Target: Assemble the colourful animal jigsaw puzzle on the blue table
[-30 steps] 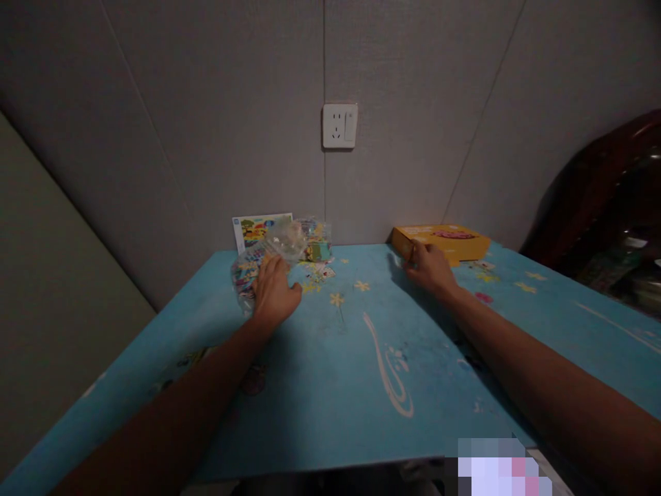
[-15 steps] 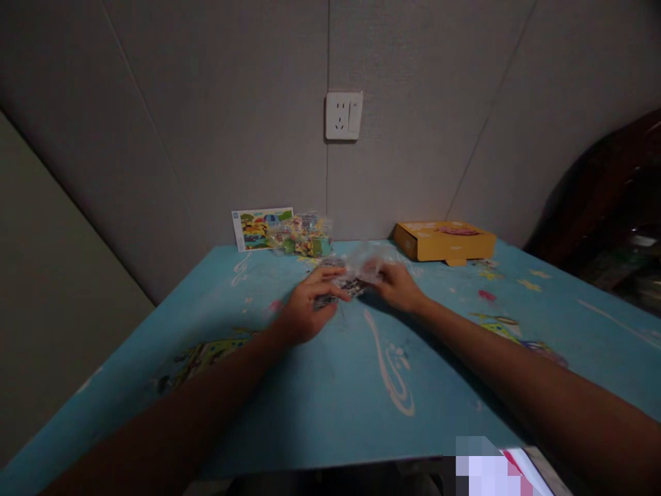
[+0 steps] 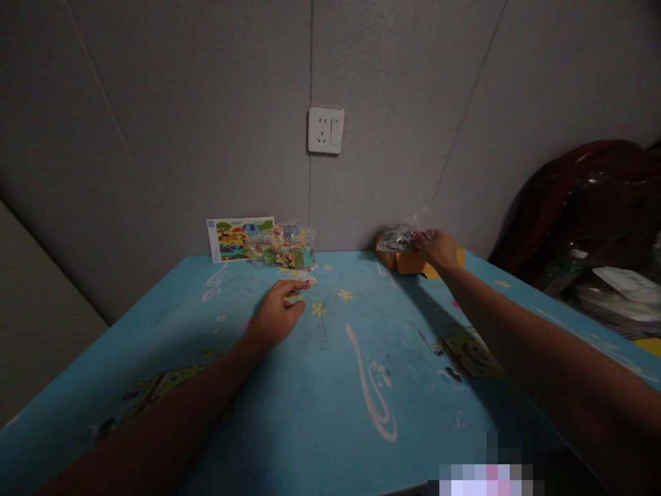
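Note:
My right hand [image 3: 438, 249] pinches the end of a clear plastic bag of small dark pieces [image 3: 396, 239] and holds it up over the orange-yellow box [image 3: 410, 263]. The bag and the hand cover much of that box. My left hand [image 3: 279, 313] rests low over the middle left of the table, its thumb and fingers apart and holding nothing. Beyond it lies another clear bag, filled with colourful pieces [image 3: 286, 249]. A colourful picture card [image 3: 235, 238] leans on the wall behind that bag.
A light blue cloth with printed cartoon figures covers the table [image 3: 320, 393]. At the back rises a grey wall with a white socket [image 3: 326, 130]. A dark brown chair [image 3: 573, 200] and piled items [image 3: 620, 293] stand beyond the right edge. Something pixelated shows at the front edge.
My right hand has carried the bag of dark pieces from the middle of the table rightward, up over the box. My left hand has let go of the bag. The camera view has shifted slightly right.

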`<state>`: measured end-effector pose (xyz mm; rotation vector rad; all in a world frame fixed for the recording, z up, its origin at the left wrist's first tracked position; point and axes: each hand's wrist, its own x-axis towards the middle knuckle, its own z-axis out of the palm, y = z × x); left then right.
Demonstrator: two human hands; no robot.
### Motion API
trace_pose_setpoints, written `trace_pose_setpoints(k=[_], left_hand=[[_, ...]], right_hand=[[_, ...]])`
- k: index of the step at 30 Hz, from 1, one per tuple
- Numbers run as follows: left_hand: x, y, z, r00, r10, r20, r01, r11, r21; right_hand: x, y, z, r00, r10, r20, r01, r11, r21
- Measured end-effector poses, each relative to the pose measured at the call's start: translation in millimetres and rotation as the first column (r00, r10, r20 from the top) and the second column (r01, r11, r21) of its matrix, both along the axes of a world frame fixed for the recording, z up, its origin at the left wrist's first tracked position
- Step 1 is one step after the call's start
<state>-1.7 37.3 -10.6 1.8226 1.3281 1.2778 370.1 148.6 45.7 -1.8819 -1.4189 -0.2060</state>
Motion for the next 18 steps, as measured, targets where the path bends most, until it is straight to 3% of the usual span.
trace_pose_setpoints(k=[2, 7, 8, 10, 11, 12, 14, 15, 17, 18], left_hand=[[-0.4, 3.0, -1.1, 0.999, 0.030, 0.017, -0.030, 0.999, -0.032], [1.7, 5.4, -5.1, 0.999, 0.046, -0.009, -0.046, 0.998, -0.053], [2.9, 5.3, -5.6, 0.998, 0.054, -0.011, -0.054, 0.997, -0.053], [5.4, 5.1, -6.1, 0.996, 0.094, 0.013, -0.093, 0.995, -0.048], [6.6, 5.2, -6.1, 0.994, 0.109, 0.030, -0.107, 0.992, -0.061], [7.6, 5.5, -6.0, 0.992, 0.122, 0.043, -0.119, 0.991, -0.067], [8.3, 6.7, -5.7, 0.988, 0.146, 0.058, -0.141, 0.986, -0.084], [7.7, 7.6, -5.7, 0.985, 0.161, 0.065, -0.155, 0.984, -0.092], [4.1, 10.5, -6.0, 0.975, 0.205, 0.083, -0.195, 0.975, -0.109], [0.8, 12.5, -6.2, 0.968, 0.231, 0.093, -0.220, 0.969, -0.116]], right_hand=[[4.6, 7.6, -1.5, 0.998, -0.009, 0.065, 0.021, 0.984, -0.179], [9.8, 0.1, 4.9, 0.992, 0.099, 0.079, -0.076, 0.962, -0.261], [7.8, -7.4, 7.9, 0.991, 0.117, 0.062, -0.100, 0.970, -0.220], [-2.8, -26.9, 13.4, 0.995, 0.001, 0.100, 0.008, 0.996, -0.084], [-11.9, -37.2, 15.1, 0.985, -0.096, 0.140, 0.074, 0.985, 0.156], [-23.7, -46.4, 15.7, 0.973, -0.116, 0.198, 0.045, 0.943, 0.331], [-55.4, -57.5, 12.3, 0.949, 0.052, 0.312, -0.188, 0.886, 0.424], [-74.9, -57.7, 8.2, 0.928, 0.202, 0.312, -0.317, 0.869, 0.380], [-118.6, -46.6, -3.7, 0.863, 0.489, 0.124, -0.504, 0.845, 0.176], [-141.8, -36.5, -10.7, 0.831, 0.554, -0.042, -0.550, 0.831, 0.076]])
